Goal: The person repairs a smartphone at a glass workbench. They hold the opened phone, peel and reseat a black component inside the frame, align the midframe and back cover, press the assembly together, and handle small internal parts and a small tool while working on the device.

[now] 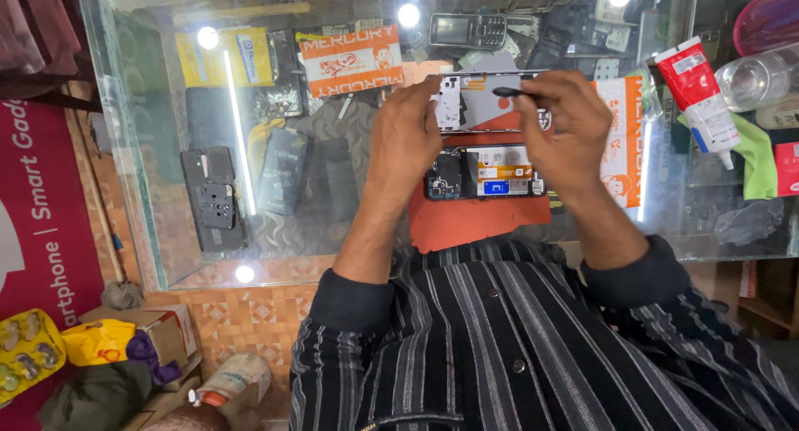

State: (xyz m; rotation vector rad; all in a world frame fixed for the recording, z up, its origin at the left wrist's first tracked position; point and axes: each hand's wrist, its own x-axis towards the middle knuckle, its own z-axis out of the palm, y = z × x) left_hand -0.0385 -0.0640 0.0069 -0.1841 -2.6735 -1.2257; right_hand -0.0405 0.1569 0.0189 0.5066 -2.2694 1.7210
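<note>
The phone (485,173) is already lying opened on the red mat (474,219) on the glass counter (275,256), its battery and boards exposed. The left hand (405,140) is gripping the detached back frame (478,106) just above it, while the right hand (559,123) is pinching a thin dark tool (508,91) against that frame. Reassembly is looking still undone. The fingers are hiding the tool's tip and the frame's right end, so what it touches cannot be told

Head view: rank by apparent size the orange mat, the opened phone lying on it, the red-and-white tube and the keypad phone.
1. orange mat
2. opened phone
3. red-and-white tube
4. keypad phone
Opened phone and tube look close; hands cover part of the phone, so that pair is unsure.
</note>
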